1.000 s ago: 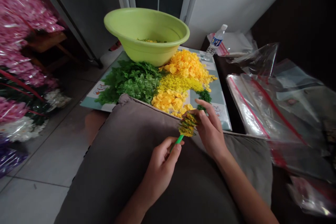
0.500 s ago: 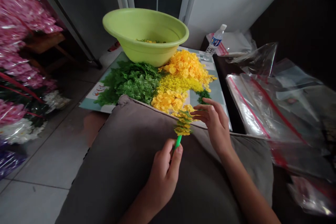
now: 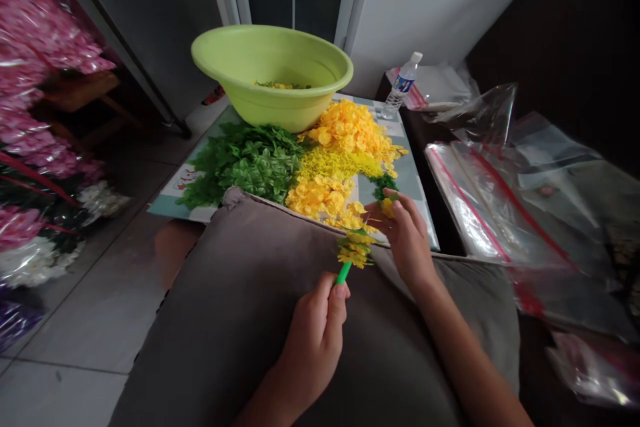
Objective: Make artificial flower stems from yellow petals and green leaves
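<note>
My left hand (image 3: 317, 327) is closed round a bright green stick (image 3: 343, 273) above the cushion. Yellow artificial petals and green leaves are stacked in layers (image 3: 356, 248) at the stick's upper end. My right hand (image 3: 411, 240) is beside that stack with curled fingers, closed on a yellow artificial flower piece (image 3: 389, 207) with a bit of green; its fingertips are partly hidden. Just beyond the hands, loose yellow petals (image 3: 320, 197) lie on the table, near a small dark green clump (image 3: 384, 185).
On the table (image 3: 213, 213) are a green leaf pile (image 3: 255, 160), orange-yellow petals (image 3: 355, 127), a lime basin (image 3: 285, 103) with pieces inside, and a water bottle (image 3: 401, 85). A grey cushion (image 3: 225, 320) covers my lap. Plastic bags (image 3: 470, 200) lie right; wrapped pink flowers (image 3: 45, 33) stand left.
My right hand has drawn slightly away from the flower stack, with a yellow flower piece now showing in its fingers. The stick in my left hand has tilted a little to the right.
</note>
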Demonstrator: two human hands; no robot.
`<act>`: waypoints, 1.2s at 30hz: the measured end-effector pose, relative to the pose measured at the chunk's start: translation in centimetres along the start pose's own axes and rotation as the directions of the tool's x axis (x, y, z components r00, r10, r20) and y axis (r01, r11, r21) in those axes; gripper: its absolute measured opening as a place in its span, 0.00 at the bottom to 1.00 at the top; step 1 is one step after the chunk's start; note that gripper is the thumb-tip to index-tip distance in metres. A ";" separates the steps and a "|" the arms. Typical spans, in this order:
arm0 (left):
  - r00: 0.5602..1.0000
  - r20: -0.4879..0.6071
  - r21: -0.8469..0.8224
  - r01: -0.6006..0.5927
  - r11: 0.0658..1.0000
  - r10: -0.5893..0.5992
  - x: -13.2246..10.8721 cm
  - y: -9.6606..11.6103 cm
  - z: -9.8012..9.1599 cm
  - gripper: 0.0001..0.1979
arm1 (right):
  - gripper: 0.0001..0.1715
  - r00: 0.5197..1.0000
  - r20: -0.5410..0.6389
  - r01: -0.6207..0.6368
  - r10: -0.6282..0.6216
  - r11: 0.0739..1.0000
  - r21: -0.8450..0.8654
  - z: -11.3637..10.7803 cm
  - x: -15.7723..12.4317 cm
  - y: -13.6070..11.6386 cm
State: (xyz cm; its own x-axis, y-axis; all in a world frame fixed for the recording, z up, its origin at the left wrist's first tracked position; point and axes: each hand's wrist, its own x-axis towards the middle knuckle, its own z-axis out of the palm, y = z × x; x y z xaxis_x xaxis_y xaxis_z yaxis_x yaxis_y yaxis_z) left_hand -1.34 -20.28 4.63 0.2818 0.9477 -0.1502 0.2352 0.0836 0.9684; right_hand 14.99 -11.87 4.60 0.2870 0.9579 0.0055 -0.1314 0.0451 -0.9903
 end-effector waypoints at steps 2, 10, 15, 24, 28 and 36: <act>1.000 0.008 -0.001 -0.006 1.000 0.006 0.0 -0.1 0.0 0.16 | 0.15 0.989 0.110 -0.103 0.094 0.991 0.085 0.2 -0.3 -0.1; 0.999 -0.034 -0.040 0.018 0.999 -0.019 0.0 -0.1 0.0 0.16 | 0.13 0.950 0.275 -0.219 0.149 0.944 0.245 1.6 -2.0 -1.5; 1.000 -0.022 -0.058 0.020 0.998 -0.022 -0.1 -0.1 0.0 0.16 | 0.21 0.892 0.413 -0.342 0.186 0.873 0.346 1.8 -2.3 -1.9; 0.999 -0.018 -0.037 0.037 0.999 -0.038 -0.1 0.0 0.0 0.15 | 0.14 0.879 0.456 -0.307 0.139 0.897 0.319 1.9 -3.5 -2.2; 0.999 0.006 -0.028 0.040 0.999 -0.039 0.1 0.2 0.0 0.16 | 0.14 0.943 0.306 -0.184 0.131 0.971 0.152 1.8 -3.4 -2.1; 0.999 0.035 0.010 0.019 1.000 -0.019 0.0 0.2 -0.1 0.16 | 0.12 0.992 -0.072 0.108 -0.106 0.994 0.024 -1.1 0.5 -0.7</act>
State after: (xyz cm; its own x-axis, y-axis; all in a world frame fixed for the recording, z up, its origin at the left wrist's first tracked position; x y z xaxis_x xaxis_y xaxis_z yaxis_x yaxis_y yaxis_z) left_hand -1.39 -20.19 4.88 0.3094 0.9346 -0.1754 0.2494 0.0982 0.9634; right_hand 16.23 -11.74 5.19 0.3666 0.9250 0.1004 -0.1225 0.1550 -0.9803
